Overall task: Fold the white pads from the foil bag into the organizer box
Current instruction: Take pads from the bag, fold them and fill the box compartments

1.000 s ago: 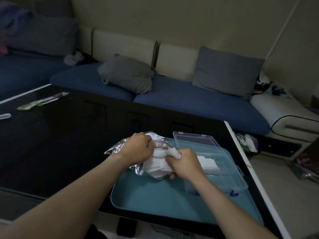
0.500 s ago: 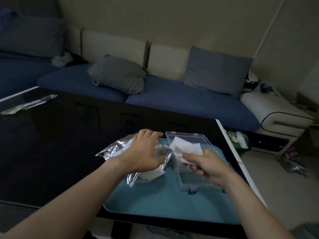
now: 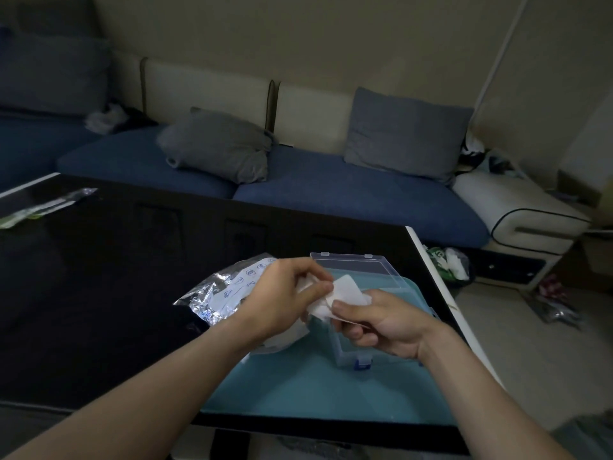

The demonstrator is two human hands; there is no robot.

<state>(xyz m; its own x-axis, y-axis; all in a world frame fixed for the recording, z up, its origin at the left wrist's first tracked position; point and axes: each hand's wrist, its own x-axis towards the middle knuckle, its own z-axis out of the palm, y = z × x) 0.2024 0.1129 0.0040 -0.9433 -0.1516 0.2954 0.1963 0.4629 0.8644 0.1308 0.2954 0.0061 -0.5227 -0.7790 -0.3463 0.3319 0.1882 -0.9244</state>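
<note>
Both hands hold one white pad (image 3: 345, 293) above the clear organizer box (image 3: 351, 351), whose lid (image 3: 356, 265) stands open at the back. My left hand (image 3: 282, 300) pinches the pad's left edge. My right hand (image 3: 381, 322) grips its lower right part between thumb and fingers. The crinkled foil bag (image 3: 219, 293) lies to the left, half on the teal tray (image 3: 315, 390), with more white pads showing at its mouth under my left wrist.
The tray sits at the near right corner of a glossy black table (image 3: 99, 277). A clear wrapper (image 3: 43, 207) lies at the table's far left. Beyond it stands a blue sofa (image 3: 331, 190) with grey cushions. Bags and clutter lie on the floor at right.
My right hand pulled one pad out of the bag and brought it over the box. My left hand left the foil bag and now pinches the pad too.
</note>
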